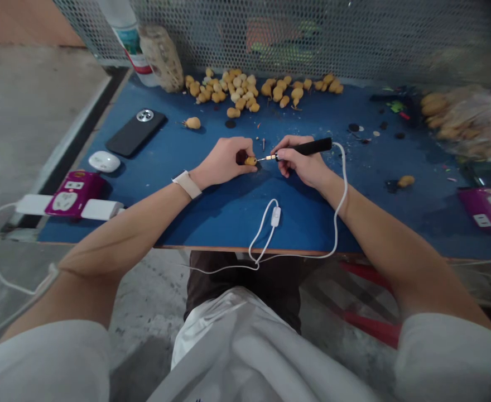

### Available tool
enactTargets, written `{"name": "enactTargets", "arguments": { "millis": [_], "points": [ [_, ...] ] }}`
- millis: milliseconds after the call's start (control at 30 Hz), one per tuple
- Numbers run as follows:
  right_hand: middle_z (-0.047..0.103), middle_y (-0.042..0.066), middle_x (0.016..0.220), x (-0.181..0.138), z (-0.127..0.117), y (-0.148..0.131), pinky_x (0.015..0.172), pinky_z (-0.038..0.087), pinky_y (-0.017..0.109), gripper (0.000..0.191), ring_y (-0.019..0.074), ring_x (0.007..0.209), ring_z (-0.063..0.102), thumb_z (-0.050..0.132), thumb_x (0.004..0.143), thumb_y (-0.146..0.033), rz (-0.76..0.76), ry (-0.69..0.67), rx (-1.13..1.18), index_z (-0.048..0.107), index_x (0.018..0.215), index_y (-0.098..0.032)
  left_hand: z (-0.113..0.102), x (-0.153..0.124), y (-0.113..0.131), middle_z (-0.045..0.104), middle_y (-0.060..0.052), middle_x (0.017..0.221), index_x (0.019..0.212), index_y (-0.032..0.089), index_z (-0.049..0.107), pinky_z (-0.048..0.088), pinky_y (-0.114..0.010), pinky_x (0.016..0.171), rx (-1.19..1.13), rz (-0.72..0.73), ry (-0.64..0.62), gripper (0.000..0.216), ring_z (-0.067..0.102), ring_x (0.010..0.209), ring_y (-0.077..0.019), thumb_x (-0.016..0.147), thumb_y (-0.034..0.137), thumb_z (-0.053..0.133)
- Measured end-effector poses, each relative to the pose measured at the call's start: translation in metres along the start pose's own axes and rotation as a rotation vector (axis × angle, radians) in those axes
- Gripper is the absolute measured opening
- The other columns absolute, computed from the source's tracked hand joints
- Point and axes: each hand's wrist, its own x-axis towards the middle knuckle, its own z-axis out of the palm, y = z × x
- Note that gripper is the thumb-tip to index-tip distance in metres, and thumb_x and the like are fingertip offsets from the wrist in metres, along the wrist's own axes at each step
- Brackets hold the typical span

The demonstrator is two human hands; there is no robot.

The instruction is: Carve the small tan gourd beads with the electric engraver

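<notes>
My left hand (224, 162) rests on the blue table (212, 212) with its fingers pinched round a small tan gourd-shaped piece (250, 161). My right hand (302, 163) grips a black pen-like rotary tool (310, 148) like a pencil. The tool's thin metal tip (265, 158) touches the small piece. A white cable (341, 195) with an inline switch (275, 216) runs from the tool's rear, loops over the table's front edge and trails off to the left.
A pile of several tan gourd pieces (237, 89) lies at the table's back, with one loose (193, 123) and another (406, 181) at right. A black phone (135, 132), a white case (104, 161) and a magenta power strip (75, 194) sit at left. Wire mesh (312, 33) backs the table.
</notes>
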Motion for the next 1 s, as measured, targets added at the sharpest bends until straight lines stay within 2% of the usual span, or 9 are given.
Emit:
{"name": "enactTargets", "arguments": {
  "millis": [533,1000],
  "points": [
    [0.069,-0.003,0.062,0.0008,-0.0006,0.0014,0.043,0.049,0.026,0.030,0.0137,0.048,0.061,0.099,0.090,-0.048,-0.026,-0.030,-0.024,0.081,0.088,-0.025,0.0002,0.0008,0.0012,0.085,-0.002,0.105,0.099,0.023,0.077,0.056,-0.038,0.092,0.035,0.032,-0.001,0.028,0.075,0.093,-0.0224,0.094,0.024,0.104],
    [0.067,-0.003,0.061,0.0010,-0.0027,0.0004,0.045,0.048,0.031,0.038,0.0159,0.049,0.060,0.102,0.093,-0.057,-0.047,-0.071,-0.048,0.080,0.087,-0.027,-0.0003,0.0002,0.0010,0.085,-0.004,0.107,0.100,0.024,0.075,0.059,-0.040,0.094,0.027,0.049,-0.016,0.027,0.077,0.097,-0.0246,0.098,0.029,0.102]
  ]
}}
